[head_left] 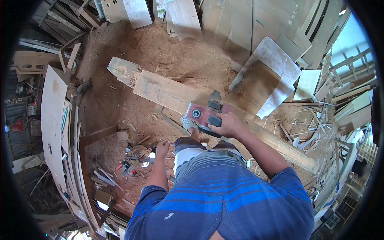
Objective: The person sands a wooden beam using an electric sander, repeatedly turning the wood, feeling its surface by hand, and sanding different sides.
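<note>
My right hand [230, 125] is wrapped round the rear handle of a red electric planer [196, 114] with dark grips. The planer rests on a pale wooden board [170, 91], which it partly covers. Beneath the board lies a long, rough wooden beam [286, 146], its worn far end showing at the upper left. Well away from the board, my left hand [162, 149] hangs low on the left with its fingers loosely apart. Nothing shows in it. On the floor near that hand sits a circular saw [139, 154].
Sawdust and wood scraps [308, 130] litter the floor. A red-handled tool [126, 168] lies at lower left. Several sheets lean along the left, beside a white panel [55, 120]. Boards [184, 18] stand at the back, and a whitish sheet [276, 60] lies at right.
</note>
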`<action>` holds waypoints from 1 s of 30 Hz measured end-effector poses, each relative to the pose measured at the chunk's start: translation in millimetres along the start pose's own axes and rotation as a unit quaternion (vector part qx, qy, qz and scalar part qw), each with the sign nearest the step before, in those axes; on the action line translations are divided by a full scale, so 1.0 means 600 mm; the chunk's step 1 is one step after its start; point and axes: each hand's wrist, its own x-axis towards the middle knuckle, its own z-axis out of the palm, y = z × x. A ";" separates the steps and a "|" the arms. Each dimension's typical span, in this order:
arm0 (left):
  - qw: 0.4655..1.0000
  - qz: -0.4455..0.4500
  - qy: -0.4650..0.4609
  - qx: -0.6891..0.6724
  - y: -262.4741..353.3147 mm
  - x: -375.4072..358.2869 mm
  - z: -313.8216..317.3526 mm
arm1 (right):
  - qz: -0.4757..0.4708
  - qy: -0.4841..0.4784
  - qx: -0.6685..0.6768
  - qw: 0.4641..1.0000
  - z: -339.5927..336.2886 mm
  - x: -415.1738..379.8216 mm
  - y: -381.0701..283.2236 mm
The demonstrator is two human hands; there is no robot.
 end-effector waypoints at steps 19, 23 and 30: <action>0.997 0.037 -0.025 -0.057 0.181 0.070 -0.155 | -0.097 0.072 0.044 0.992 0.049 0.266 -0.289; 0.995 0.033 -0.049 -0.081 0.225 0.060 -0.185 | -0.100 0.077 0.029 0.992 0.061 0.314 -0.343; 0.995 0.021 -0.024 -0.097 0.243 0.056 -0.212 | -0.120 0.079 0.036 0.989 0.082 0.403 -0.425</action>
